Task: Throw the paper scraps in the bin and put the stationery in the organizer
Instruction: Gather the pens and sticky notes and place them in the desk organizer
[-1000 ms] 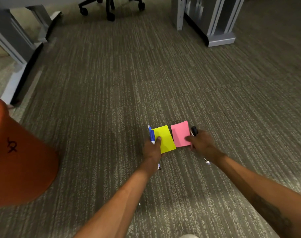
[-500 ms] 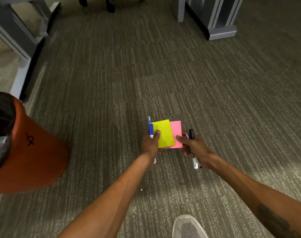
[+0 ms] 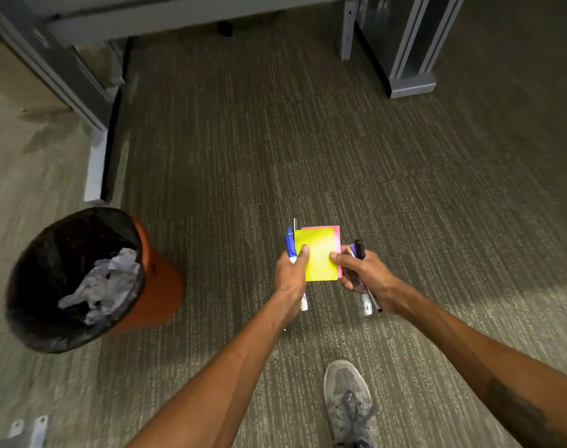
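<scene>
Sticky notes (image 3: 319,258) stacked between my left hand (image 3: 290,276), gripping the blue marker (image 3: 290,248), and right hand (image 3: 364,274), gripping black pens (image 3: 359,250); the organizer comes next, I judge.

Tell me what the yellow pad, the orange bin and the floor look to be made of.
Yellow sticky-note pad: paper, matte, with crisp flat edges. Orange bin: probably plastic, smooth and evenly coloured, lined with a glossy black bag that looks like thin plastic film. Floor: carpet, with a ribbed, fibrous weave and no shine.
</scene>
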### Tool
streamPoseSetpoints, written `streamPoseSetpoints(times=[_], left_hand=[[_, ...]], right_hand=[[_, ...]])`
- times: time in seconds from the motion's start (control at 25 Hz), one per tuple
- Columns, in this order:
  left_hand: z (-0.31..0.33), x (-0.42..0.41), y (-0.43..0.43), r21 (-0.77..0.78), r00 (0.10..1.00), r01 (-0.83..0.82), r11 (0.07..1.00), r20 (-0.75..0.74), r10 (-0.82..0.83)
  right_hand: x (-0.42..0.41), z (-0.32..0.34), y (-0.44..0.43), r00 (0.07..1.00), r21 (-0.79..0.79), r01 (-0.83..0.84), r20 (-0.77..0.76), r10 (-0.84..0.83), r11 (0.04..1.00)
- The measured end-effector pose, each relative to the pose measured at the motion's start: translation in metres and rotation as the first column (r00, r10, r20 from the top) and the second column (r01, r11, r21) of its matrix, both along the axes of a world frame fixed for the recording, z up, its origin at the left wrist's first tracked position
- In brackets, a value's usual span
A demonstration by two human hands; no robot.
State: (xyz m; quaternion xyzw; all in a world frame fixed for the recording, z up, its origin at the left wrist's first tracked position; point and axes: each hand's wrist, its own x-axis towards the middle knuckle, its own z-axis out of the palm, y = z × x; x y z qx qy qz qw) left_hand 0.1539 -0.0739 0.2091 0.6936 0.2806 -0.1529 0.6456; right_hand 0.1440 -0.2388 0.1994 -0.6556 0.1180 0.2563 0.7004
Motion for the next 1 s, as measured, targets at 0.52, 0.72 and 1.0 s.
streamPoseSetpoints(times=[0.52,0.72,1.0], left_hand=[[0.307,-0.029,0.037,-0.496,0.992,-0.122,0.86,-0.052,0.111],[0.415,-0.054,0.053,-0.578,0.991,0.028,0.815,-0.088,-0.097],[0.523,-0.102,0.065,-0.561,0.989,0.11,0.821,-0.021,-0.147]], right_hand=[[-0.023,0.296,0.007,0.997,-0.078,-0.013,0.07,0.018,0.997],[-0.043,0.404,0.014,0.982,-0.064,-0.15,0.105,0.157,0.987],[-0.09,0.523,0.023,0.968,-0.065,-0.209,0.126,0.216,0.976]])
